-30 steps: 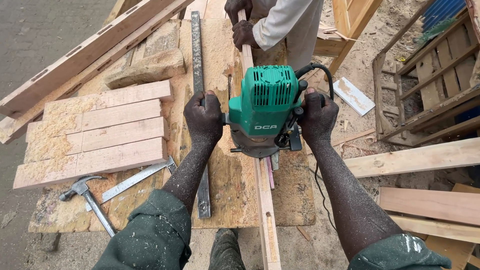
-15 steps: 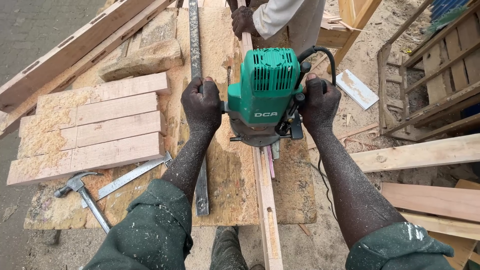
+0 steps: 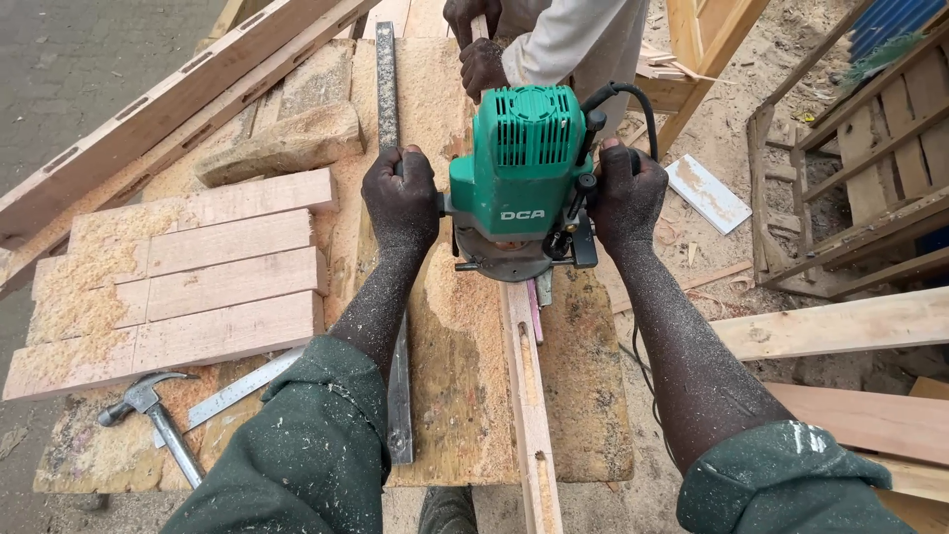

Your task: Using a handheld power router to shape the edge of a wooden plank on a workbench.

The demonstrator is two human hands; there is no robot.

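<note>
I have both hands clenched on a green router [image 3: 519, 173]: my left hand [image 3: 400, 198] grips its handle at 9 o'clock, my right hand [image 3: 628, 193] the handle at 3 o'clock. The router sits on a narrow wood strip [image 3: 529, 396] that runs from 12 to 6 o'clock along the sawdust-covered table [image 3: 445, 376]. At 12 o'clock another person's hands [image 3: 482, 64] press on the far end of the strip. A long metal bar [image 3: 395, 346] lies just left of the strip, passing under my left arm. At 9 o'clock four boards [image 3: 188, 287] lie side by side; at 7 o'clock a hammer [image 3: 153, 415] rests beside a steel ruler [image 3: 237, 391].
</note>
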